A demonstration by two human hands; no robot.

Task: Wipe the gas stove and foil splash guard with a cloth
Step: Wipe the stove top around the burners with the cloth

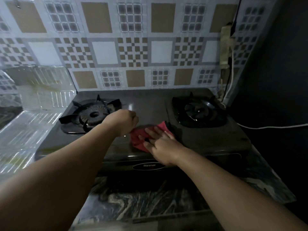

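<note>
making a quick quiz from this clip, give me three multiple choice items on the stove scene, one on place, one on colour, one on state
1. Where is the cloth?
A. on the left burner
B. on the stove between the burners
C. on the foil guard

2. What colour is it?
A. red
B. white
C. blue

3. How is the right hand on it?
A. fingers flat, pressing
B. fist, off it
C. hanging idle

Answers:
1 B, it lies between the left burner and right burner.
2 A, it shows red.
3 A, straight fingers lie on it; the left hand grips its edge.

single head-worn view, looking forward and down, close over the stove [150, 104]; wall tiles [133, 47] straight ahead
</note>
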